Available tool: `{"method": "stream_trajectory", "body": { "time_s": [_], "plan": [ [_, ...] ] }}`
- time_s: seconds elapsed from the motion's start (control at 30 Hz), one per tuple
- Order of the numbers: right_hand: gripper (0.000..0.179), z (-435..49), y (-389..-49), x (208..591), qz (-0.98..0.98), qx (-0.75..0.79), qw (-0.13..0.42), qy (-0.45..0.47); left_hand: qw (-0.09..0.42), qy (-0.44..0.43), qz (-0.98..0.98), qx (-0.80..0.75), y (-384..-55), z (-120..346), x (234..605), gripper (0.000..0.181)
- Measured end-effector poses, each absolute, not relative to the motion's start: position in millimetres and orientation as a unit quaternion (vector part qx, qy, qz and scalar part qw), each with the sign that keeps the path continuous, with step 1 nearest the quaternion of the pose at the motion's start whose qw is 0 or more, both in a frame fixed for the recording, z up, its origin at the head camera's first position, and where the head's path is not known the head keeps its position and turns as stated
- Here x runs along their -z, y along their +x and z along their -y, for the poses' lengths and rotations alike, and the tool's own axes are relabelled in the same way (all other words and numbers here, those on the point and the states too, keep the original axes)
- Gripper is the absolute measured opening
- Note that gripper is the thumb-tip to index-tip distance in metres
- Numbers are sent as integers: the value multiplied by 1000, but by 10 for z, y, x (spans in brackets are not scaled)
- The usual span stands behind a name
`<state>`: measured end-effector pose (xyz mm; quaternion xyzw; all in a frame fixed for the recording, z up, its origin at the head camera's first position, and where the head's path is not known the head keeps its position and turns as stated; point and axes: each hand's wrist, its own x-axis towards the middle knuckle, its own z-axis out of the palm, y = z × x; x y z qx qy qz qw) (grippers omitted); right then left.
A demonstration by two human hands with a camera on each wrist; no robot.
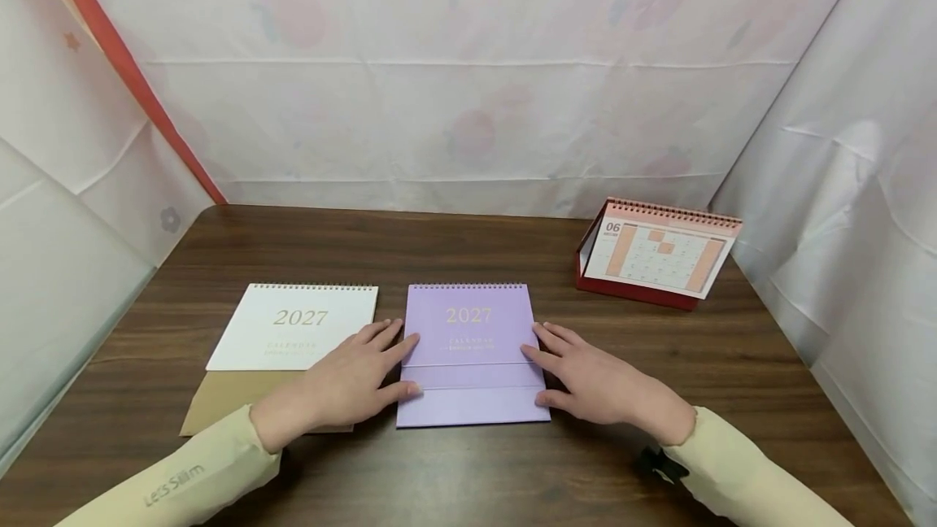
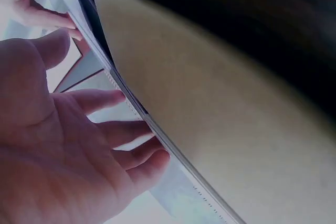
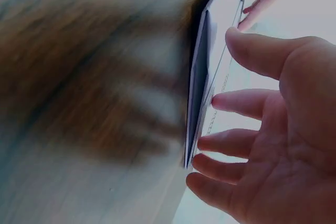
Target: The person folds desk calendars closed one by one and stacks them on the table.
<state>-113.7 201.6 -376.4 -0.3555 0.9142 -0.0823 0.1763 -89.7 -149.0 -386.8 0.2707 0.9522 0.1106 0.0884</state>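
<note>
A purple 2027 desk calendar lies nearly flat in the middle of the table, its spiral binding at the far edge. My left hand rests at its left side, thumb and fingertips on the purple cover's edge. Along the opposite edge, my right hand touches it with spread fingers. The right wrist view shows a narrow gap in the side of the purple calendar, and those fingers reaching its edge. Left of it lies a white 2027 calendar on a tan base, partly covered by my left hand.
A pink-and-white calendar with a red base stands propped up at the back right, showing 06. The dark wooden table is bounded by white printed cloth at the back and sides.
</note>
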Motion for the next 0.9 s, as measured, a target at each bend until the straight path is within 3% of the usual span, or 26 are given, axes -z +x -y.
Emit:
{"method": "stream_trajectory", "body": {
  "time_s": [0.23,0.5,0.67,0.9],
  "plan": [
    [67,-2066,-1146,3790,-906,121,202,-350,109,243,-942,-206,-960,1470,3871,74],
    [69,-2112,-1153,3789,-898,131,228,-353,89,147,-879,-446,-1033,1440,3853,71],
    [70,-2127,-1159,3789,-895,146,231,-352,87,89,-829,-546,-1077,1404,3876,66],
    [64,-2144,-1227,3820,-896,185,207,-346,111,18,-782,-613,-1111,1371,3990,73]
  ]
}}
